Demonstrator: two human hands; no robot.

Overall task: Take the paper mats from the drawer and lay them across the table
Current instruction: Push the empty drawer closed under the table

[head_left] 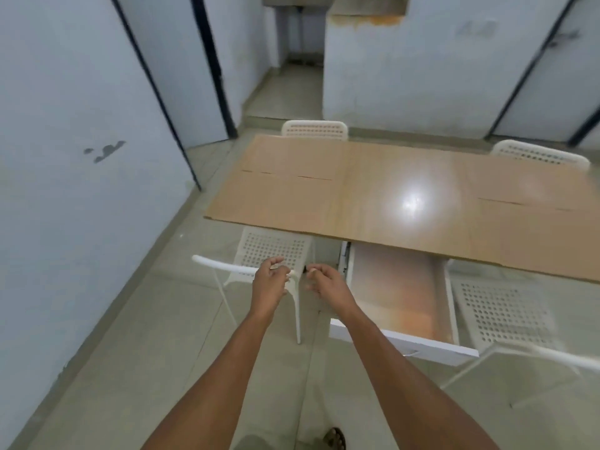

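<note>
Brown paper mats lie flat on the wooden table. One pair of mats covers the left end and overhangs its edge. Another pair of mats covers the right end. The glossy middle strip is bare. Under the near edge, a white drawer stands pulled out, and its inside shows only a blurred orange-brown bottom. My left hand and my right hand hang close together left of the drawer, above a chair. Their fingers are loosely curled and hold nothing.
White perforated chairs stand around the table: one under my hands, one right of the drawer, and two on the far side. A wall runs close along the left. Tiled floor lies below, with my sandalled foot.
</note>
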